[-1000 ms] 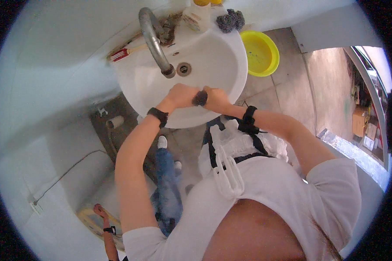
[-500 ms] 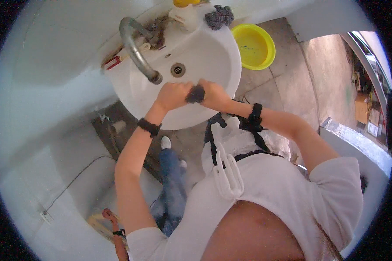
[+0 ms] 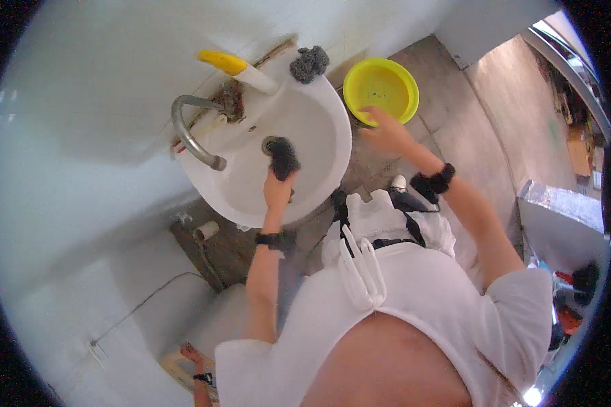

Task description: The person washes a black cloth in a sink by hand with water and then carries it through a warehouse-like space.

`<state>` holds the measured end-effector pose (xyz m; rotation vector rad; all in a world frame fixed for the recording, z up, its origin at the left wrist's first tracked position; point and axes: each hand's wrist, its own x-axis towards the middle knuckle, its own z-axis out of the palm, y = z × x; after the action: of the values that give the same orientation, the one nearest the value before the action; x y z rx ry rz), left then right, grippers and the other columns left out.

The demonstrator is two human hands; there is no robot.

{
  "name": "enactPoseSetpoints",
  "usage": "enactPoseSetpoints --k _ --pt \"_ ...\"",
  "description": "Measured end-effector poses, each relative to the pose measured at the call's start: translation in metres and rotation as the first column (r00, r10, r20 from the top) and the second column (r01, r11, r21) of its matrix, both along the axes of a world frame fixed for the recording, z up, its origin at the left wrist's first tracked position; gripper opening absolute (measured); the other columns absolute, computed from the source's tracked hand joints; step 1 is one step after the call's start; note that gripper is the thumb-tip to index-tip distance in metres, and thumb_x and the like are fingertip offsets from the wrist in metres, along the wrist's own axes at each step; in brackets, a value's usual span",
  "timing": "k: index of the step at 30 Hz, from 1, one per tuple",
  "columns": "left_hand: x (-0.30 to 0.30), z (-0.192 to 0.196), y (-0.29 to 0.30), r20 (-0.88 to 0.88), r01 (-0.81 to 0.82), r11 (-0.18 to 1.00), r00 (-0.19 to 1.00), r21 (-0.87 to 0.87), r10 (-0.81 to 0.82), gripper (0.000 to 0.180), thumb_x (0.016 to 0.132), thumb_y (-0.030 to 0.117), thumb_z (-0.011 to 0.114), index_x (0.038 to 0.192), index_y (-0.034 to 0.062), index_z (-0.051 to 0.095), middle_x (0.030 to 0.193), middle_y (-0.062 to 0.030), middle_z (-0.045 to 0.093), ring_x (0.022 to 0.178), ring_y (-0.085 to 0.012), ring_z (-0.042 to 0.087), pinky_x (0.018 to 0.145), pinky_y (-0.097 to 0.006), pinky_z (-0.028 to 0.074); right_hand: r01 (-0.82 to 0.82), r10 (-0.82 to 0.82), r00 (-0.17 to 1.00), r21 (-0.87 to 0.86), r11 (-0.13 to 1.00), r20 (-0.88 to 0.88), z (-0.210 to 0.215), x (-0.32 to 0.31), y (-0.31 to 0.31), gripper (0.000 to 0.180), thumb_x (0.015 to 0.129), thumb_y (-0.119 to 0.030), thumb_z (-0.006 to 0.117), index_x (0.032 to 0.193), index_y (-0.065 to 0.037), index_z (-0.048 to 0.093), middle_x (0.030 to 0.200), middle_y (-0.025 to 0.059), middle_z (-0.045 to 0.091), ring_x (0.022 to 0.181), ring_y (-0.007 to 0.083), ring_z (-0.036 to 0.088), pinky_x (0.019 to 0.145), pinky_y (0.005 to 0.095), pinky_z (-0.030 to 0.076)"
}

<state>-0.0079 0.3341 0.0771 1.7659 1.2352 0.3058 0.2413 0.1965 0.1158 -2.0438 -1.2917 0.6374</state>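
Note:
Over the white sink (image 3: 322, 169), my left hand (image 3: 278, 192) is closed on a dark fuzzy scouring pad (image 3: 285, 157), just beside the drain (image 3: 270, 144). Some blur softens the pad's outline, so its exact material is hard to tell. My right hand (image 3: 389, 133) is held outside the sink's right edge with its fingers apart and nothing in it. In the view, it overlaps the near rim of a yellow plastic basin (image 3: 413, 102) on the floor; contact cannot be told. A curved metal faucet (image 3: 187, 136) arches over the sink's left side, with no water visible.
A grey mesh scrubber (image 3: 310, 64) sits on the sink's back right rim. Beside it leans a white bottle-like item with a yellow top (image 3: 223, 62). A pipe (image 3: 207, 230) sticks out below. Another person's hand (image 3: 191, 353) shows at the lower left.
My hands, together on the pad before, have parted. The left has carried the pad down over the basin of the sink; the right has let go and swung right toward the yellow basin.

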Motion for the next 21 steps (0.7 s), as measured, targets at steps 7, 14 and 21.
enactPoseSetpoints --k 7,14,21 --pt "0.045 0.017 -0.020 0.096 -0.057 0.998 0.994 -0.029 0.060 0.043 0.064 0.018 0.067 0.098 0.0055 0.044 0.075 -0.0050 0.053 0.065 -0.0134 0.051 0.057 -0.027 0.041 0.246 -0.278 0.951 -0.215 0.945 -0.137 -0.009 0.068 -0.128 0.037 0.079 -0.023 0.051 0.110 -0.006 0.043 0.104 0.0118 0.049 0.092 0.0212 0.050 0.078 0.0317 0.040" --pt "0.173 0.035 -0.085 0.601 0.097 0.990 0.799 -0.106 -0.014 0.041 0.073 0.013 0.058 0.108 0.0005 0.040 0.099 -0.0078 0.048 0.091 -0.0156 0.045 0.081 -0.027 0.035 0.303 -0.235 0.795 0.030 0.952 -0.560 0.013 0.064 -0.146 0.043 0.081 -0.027 0.050 0.114 -0.003 0.039 0.106 0.0079 0.050 0.098 0.0172 0.046 0.083 0.0290 0.037" --pt "0.313 0.081 -0.173 0.511 0.685 0.670 0.482 0.285 -0.711 0.062 0.066 0.015 0.066 0.117 0.0029 0.031 0.110 -0.0117 0.042 0.103 -0.0205 0.040 0.088 -0.032 0.031 0.777 -0.451 0.581 0.295 0.556 -0.678 0.061 0.131 -0.165 0.033 0.082 -0.025 0.049 0.103 0.000 0.047 0.094 0.0053 0.053 0.084 0.0100 0.047 0.074 0.0249 0.038"
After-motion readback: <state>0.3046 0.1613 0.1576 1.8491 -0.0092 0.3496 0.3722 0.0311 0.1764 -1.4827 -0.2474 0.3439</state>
